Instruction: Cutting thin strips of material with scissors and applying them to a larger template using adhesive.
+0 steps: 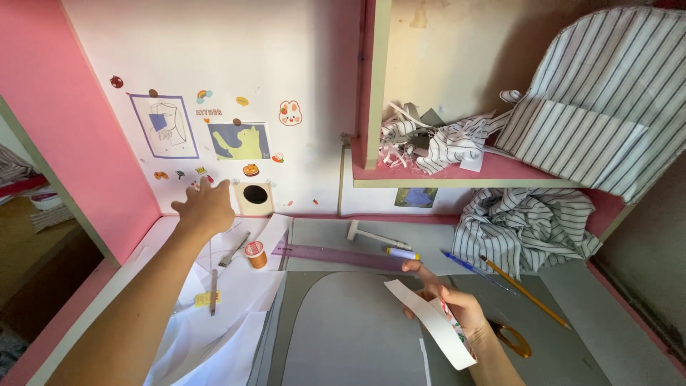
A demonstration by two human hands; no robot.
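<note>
R grip (446,304) closed on white paper strip (429,322), L grip (207,207) open, empty, above thread spool (255,254)

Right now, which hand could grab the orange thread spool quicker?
Probably the left hand: it is empty, stretched out just above the orange thread spool. The right hand is farther and holds a white paper strip.

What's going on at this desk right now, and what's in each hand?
A person is at a pink-edged desk with grey material spread across it. The right hand holds a curved white paper strip. The left hand is stretched out, fingers spread, above white paper sheets, near an orange thread spool and a purple ruler. Striped fabric is heaped at the back right, with pencils beside it.
</note>
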